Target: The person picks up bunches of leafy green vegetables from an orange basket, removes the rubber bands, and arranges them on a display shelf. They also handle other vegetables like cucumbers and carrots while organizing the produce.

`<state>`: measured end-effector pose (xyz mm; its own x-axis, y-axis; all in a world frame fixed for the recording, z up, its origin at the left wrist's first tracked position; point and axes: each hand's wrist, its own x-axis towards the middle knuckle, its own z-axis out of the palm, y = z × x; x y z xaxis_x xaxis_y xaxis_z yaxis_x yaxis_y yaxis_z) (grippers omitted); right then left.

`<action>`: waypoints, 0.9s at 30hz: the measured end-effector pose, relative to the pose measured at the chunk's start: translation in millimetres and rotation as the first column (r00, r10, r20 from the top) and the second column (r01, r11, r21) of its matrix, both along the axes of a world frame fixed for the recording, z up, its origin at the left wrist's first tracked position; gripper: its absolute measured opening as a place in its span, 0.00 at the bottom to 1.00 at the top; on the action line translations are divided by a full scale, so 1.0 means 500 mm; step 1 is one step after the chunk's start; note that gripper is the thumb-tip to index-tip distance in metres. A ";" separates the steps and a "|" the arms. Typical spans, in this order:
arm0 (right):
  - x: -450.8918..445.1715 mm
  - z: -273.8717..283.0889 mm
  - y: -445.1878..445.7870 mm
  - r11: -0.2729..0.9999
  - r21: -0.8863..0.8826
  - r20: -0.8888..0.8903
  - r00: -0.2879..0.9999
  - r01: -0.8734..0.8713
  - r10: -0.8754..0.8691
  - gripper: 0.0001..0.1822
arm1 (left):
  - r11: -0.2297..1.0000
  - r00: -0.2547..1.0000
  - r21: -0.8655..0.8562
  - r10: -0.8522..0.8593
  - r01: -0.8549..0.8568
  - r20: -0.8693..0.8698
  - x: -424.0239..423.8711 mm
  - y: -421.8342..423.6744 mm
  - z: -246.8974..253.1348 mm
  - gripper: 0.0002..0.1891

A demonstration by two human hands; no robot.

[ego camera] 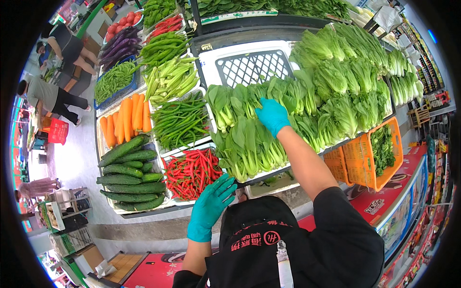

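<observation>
My right hand (273, 116), in a teal glove, reaches over the display and touches the leafy greens (252, 100) in the upper row; its fingertips are partly among the leaves, so its grip is unclear. Nearer to me lies another row of leafy greens (248, 147). My left hand (211, 205), also gloved, hovers with its fingers apart and nothing in it, near the red chillies (192, 174) and the display's front edge. Behind the greens sits a white tray (207, 64) with a black lattice mat (254, 66). Lettuce (331, 79) is piled to the right.
Cucumbers (135, 187), carrots (126, 118), green chillies (180, 120) and okra (171, 79) fill the left side. Orange crates (396, 154) stand below the display's right side, beside a red-topped chest (385, 194). Other people (47, 93) are in the aisle at far left.
</observation>
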<state>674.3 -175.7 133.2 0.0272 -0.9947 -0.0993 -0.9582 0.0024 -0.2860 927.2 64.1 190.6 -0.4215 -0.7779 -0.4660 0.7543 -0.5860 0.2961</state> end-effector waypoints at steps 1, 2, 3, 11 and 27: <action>-0.014 -0.016 0.001 0.999 -0.043 0.042 0.999 0.007 -0.005 0.20 | 1.000 1.000 0.008 -0.003 0.003 0.000 -0.008 -0.004 0.003 0.31; -0.022 -0.032 0.000 0.999 -0.020 0.048 0.998 0.030 -0.029 0.17 | 1.000 0.999 -0.002 -0.018 0.018 0.033 -0.016 -0.006 0.001 0.32; -0.029 -0.047 -0.002 0.999 0.003 0.055 0.997 0.053 -0.053 0.14 | 0.999 0.997 -0.012 -0.032 0.033 0.067 -0.024 -0.007 -0.004 0.33; -0.068 -0.106 -0.043 0.984 0.023 0.172 0.969 0.175 -0.177 0.11 | 0.992 0.984 -0.015 -0.125 0.128 0.129 -0.070 0.018 0.005 0.32; -0.258 0.097 0.168 0.966 -0.148 0.767 0.642 0.214 -0.024 0.13 | 0.959 0.934 -0.064 -0.250 0.274 0.255 -0.192 0.118 -0.054 0.25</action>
